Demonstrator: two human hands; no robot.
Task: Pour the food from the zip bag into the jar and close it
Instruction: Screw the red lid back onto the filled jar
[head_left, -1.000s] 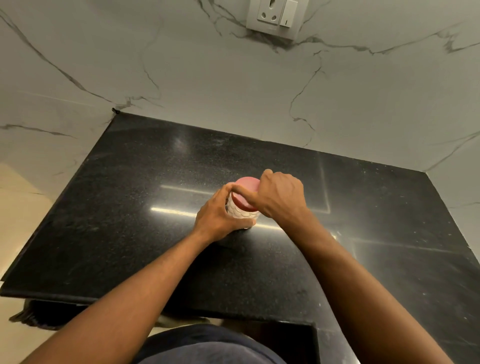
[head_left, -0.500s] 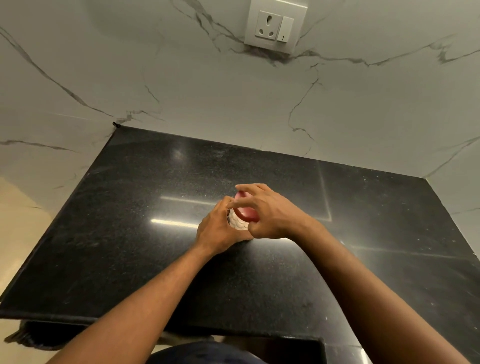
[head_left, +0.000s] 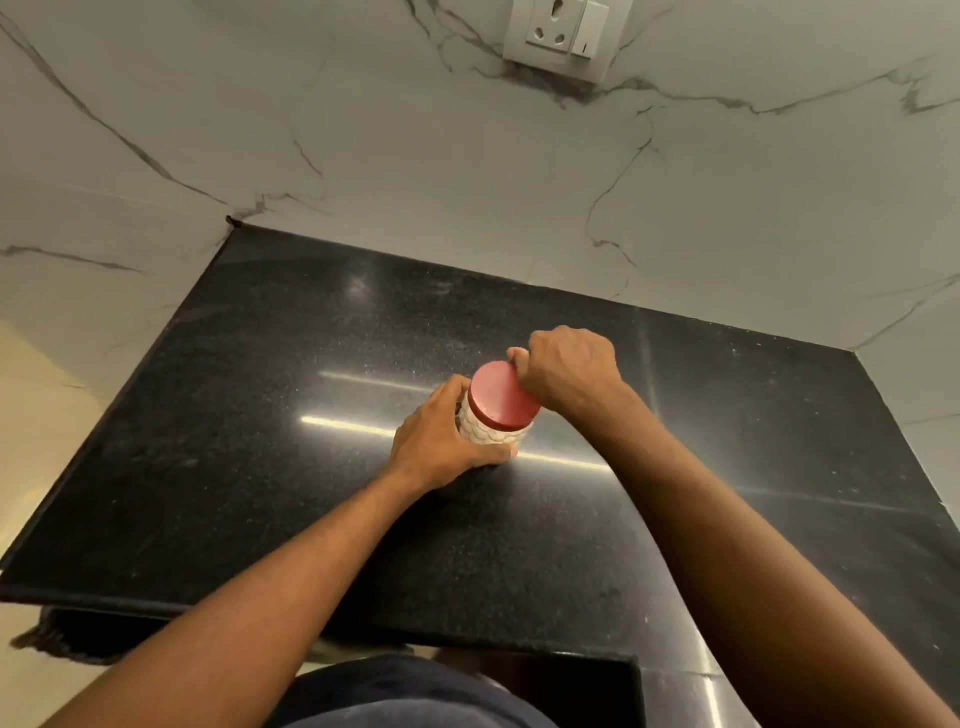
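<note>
A small jar (head_left: 491, 430) with a pale, scale-patterned body stands upright on the black counter (head_left: 260, 441). A round red lid (head_left: 500, 392) sits on its top. My left hand (head_left: 441, 441) wraps around the jar's left side and holds it. My right hand (head_left: 569, 371) grips the far right rim of the lid from behind, fingers curled over the edge. No zip bag shows in the head view.
A marble wall rises behind the counter, with a socket and switch plate (head_left: 563, 36) high up. The counter's front edge (head_left: 156, 605) runs close to my body; a dark step of counter continues at the lower right.
My right hand has turned and shifted from covering the lid to its far right rim, so most of the red top shows now. My left hand keeps its hold on the jar.
</note>
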